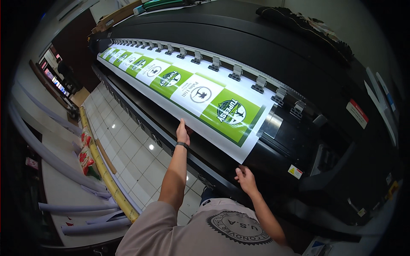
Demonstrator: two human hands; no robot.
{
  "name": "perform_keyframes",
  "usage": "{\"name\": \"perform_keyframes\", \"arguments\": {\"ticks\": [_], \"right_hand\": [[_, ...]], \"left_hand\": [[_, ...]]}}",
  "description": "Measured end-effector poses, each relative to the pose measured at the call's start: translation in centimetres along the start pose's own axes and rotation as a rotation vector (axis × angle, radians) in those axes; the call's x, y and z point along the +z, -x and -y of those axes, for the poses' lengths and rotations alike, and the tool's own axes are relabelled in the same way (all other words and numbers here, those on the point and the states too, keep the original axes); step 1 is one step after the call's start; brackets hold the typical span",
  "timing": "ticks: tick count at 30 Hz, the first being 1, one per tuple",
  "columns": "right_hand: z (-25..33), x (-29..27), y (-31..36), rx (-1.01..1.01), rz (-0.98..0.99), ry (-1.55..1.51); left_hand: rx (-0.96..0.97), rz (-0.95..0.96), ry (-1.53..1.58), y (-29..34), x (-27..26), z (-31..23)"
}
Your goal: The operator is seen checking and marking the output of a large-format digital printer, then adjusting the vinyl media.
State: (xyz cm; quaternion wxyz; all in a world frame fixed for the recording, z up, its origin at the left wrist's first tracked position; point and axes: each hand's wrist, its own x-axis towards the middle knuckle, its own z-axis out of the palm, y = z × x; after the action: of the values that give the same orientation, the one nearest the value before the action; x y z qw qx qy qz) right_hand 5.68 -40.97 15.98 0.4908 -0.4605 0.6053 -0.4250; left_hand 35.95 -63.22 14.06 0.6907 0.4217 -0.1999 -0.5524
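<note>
A long printed sheet [183, 97] lies across the wide-format printer [192, 25], with green and white panels bearing round logos along its length. My left hand [183, 133] is closed on its near white edge, thumb on top and the other fingers mostly hidden under it. At the sheet's near right corner my right hand [247, 179] has its fingers curled together, pinching the tip of the corner. The sheet's front margin hangs over the printer's dark front.
A row of grey pinch rollers [214, 64] runs along the sheet's far side. Below the printer is a white tiled floor [136, 164]. To the left, a long yellow roll [104, 168] and several pale rolls [81, 208] lie about. A distant person [66, 74] stands near a doorway.
</note>
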Motion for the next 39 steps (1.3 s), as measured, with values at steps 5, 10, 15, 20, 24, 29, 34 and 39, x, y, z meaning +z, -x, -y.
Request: {"name": "perform_keyframes", "arguments": {"ticks": [5, 10, 15, 20, 24, 29, 34, 39], "right_hand": [[2.7, 2.6, -1.9, 0.036, -0.125, -0.245], [3.2, 2.9, -2.2, -0.099, -0.251, -0.184], [2.4, 2.2, -2.2, -0.211, -0.230, -0.061], [2.3, 1.8, -2.5, -0.266, -0.203, 0.025], [2.4, 1.7, -2.5, -0.281, -0.218, 0.053], [2.4, 1.2, -2.5, -0.297, -0.184, 0.073], [2.7, 1.2, -2.6, -0.223, -0.153, 0.102], [2.8, 1.3, -2.5, -0.187, -0.136, 0.060]], "left_hand": [[-0.240, 0.276, -0.170, 11.2, 3.2, 4.3], [-0.400, 0.376, -0.196, 18.5, 6.6, 7.1], [-0.461, 0.367, -0.162, 19.3, 6.7, 7.1], [-0.405, 0.376, -0.218, 18.9, 6.6, 7.9], [-0.441, 0.405, -0.201, 18.9, 6.5, 7.6], [-0.435, 0.422, -0.251, 18.6, 6.2, 7.5], [-0.455, 0.443, -0.326, 18.0, 5.8, 7.7], [-0.435, 0.485, -0.348, 17.8, 5.8, 7.6]]}}
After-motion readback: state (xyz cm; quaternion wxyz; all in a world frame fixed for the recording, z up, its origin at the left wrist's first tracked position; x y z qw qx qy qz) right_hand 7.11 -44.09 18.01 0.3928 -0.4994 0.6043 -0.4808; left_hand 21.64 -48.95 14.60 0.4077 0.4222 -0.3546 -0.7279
